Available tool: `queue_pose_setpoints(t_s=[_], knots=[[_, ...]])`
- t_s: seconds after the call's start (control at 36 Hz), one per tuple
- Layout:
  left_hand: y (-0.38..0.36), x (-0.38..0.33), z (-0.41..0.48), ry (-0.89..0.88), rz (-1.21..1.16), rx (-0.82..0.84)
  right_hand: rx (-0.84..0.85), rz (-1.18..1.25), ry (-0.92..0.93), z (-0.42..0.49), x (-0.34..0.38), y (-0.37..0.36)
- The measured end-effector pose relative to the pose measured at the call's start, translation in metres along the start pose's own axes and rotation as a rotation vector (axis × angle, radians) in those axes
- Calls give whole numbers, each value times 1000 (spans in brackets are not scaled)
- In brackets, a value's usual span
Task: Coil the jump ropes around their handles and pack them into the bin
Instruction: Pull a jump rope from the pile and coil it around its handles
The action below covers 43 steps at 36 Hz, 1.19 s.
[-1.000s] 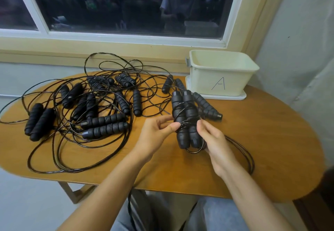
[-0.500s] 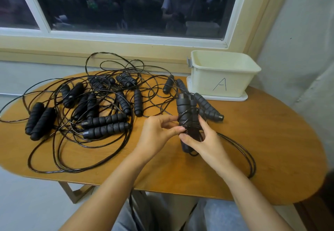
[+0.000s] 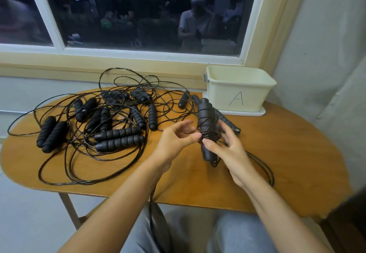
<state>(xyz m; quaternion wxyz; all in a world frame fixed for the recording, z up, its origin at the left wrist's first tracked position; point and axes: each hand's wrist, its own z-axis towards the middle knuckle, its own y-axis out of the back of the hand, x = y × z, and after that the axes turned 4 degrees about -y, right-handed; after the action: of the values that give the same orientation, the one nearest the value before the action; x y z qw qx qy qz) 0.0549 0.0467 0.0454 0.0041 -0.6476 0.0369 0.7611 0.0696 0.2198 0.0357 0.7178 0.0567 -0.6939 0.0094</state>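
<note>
Hands are both raised just above the bench [image 3: 293, 153], working on one jump rope near its middle. The right hand [image 3: 227, 149] grasps the handle bundle [image 3: 206, 118], a pair of black grips held side by side, roughly upright and leaning slightly left, with thin black cord wound round their waist. Its thumb lies across the front of the bundle and its fingers curl behind. The left hand [image 3: 176, 139] is released: fingers loosely curved and spread, thumb tip against the windings. Slack cord [image 3: 266, 166] from the bundle loops over the bench to the right. The cream bin [image 3: 240, 94], marked "A", stands at the back right on a white tray [image 3: 259, 112], beyond the bundle. The uncoiled ropes [image 3: 111, 127] lie tangled across the left half of the bench, handles scattered among the loops.
</note>
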Motion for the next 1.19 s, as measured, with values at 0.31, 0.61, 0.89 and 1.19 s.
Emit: queue_pose_setpoints(t_s=[0.31,0.61,0.89,1.19], knots=[[-10,8,20,34,54,131,96,-110,-62,16,-9,2],[-1,26,88,-126,174,154,7,-125,31,89,-30,6],[6,63,133,-242,304,116,80,22,12,133,-58,20],[7,83,129,-151,24,38,180,183,-28,123,-65,15]])
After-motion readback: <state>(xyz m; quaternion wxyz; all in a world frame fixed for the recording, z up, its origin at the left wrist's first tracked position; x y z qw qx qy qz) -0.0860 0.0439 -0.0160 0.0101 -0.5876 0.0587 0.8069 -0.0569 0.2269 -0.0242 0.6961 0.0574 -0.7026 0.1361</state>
